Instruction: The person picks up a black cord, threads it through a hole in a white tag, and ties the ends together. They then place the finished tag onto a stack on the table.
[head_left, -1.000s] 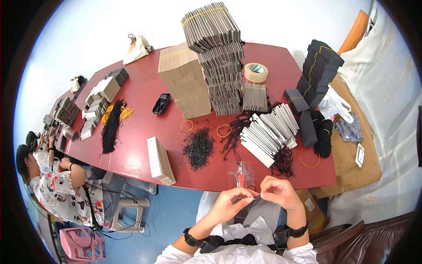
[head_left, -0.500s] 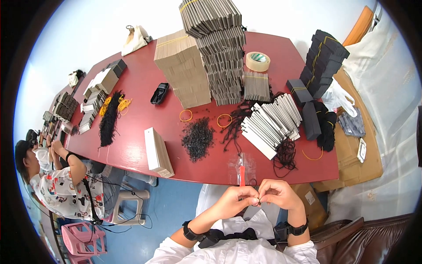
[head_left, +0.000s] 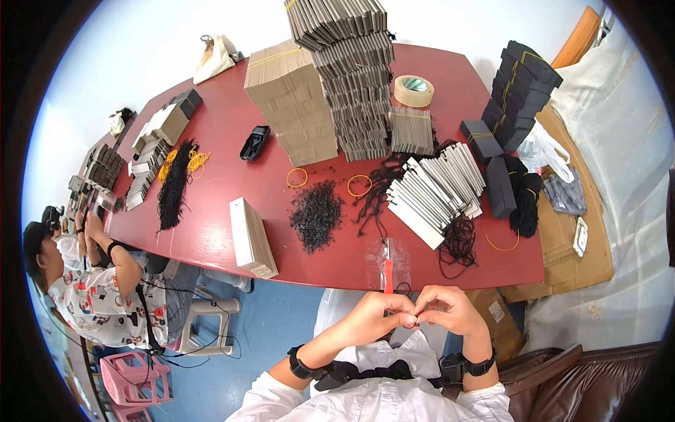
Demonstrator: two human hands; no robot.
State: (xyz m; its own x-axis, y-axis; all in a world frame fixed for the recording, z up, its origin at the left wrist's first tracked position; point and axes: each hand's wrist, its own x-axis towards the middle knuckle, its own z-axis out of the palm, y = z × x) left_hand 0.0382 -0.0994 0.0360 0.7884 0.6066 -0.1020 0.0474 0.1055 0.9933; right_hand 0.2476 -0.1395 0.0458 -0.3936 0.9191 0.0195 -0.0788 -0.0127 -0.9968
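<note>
My left hand (head_left: 380, 318) and my right hand (head_left: 450, 309) meet fingertip to fingertip just below the near edge of the red table (head_left: 211, 239). Both pinch a small black cord piece (head_left: 415, 321), which the fingers mostly hide. Right above my hands, an orange-handled tool (head_left: 387, 271) lies on a clear plastic bag (head_left: 397, 257) at the table edge. A loose heap of short black cords (head_left: 316, 214) sits further in. To its right are a fanned row of pale flat cards (head_left: 436, 190) and tangled black strings (head_left: 458, 240).
Tall stacks of brown cardboard (head_left: 292, 105) and grey cardboard (head_left: 351, 70) stand mid-table, with a tape roll (head_left: 413, 90) and black boxes (head_left: 524, 84) to the right. A white block (head_left: 252, 238) stands near the front edge. Another person (head_left: 84, 281) works at the left; a pink stool (head_left: 133, 376) stands below.
My hands stay joined and have sunk slightly below the table edge. The view has tilted a little, so the table sits higher in the picture.
</note>
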